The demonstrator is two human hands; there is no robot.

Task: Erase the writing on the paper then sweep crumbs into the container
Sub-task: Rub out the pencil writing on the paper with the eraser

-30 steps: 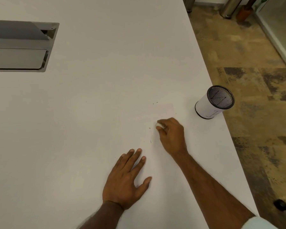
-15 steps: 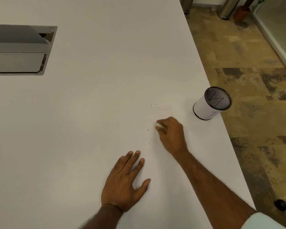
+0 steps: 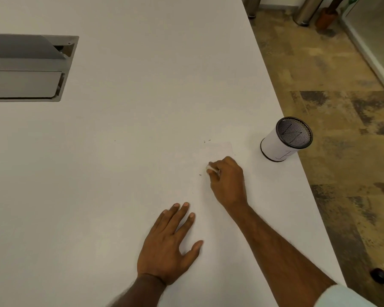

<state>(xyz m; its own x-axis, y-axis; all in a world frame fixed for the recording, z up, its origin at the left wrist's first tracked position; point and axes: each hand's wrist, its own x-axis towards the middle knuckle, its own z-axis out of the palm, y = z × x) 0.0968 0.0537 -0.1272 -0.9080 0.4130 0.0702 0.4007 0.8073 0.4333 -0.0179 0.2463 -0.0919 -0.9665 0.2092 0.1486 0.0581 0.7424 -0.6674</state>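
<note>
A white sheet of paper (image 3: 217, 149) lies on the white table (image 3: 120, 151), barely distinguishable from it. My right hand (image 3: 228, 182) rests on the paper, shut on a small white eraser (image 3: 209, 168) that pokes out at my fingertips. My left hand (image 3: 169, 244) lies flat with fingers spread, pressing on the paper's near-left part. A few dark crumbs (image 3: 206, 141) lie beyond the paper's far edge and left of the eraser. A white cylindrical container (image 3: 284, 142) with a black mesh rim stands to the right, near the table's edge.
A grey metal cable hatch (image 3: 27, 67) is set into the table at the far left. The table's right edge runs diagonally past the container, with patterned floor beyond. Metal legs and an orange object stand on the floor at the top right.
My right hand with the eraser has shifted only slightly on the paper. My left hand stays flat in place. The view has drifted a little.
</note>
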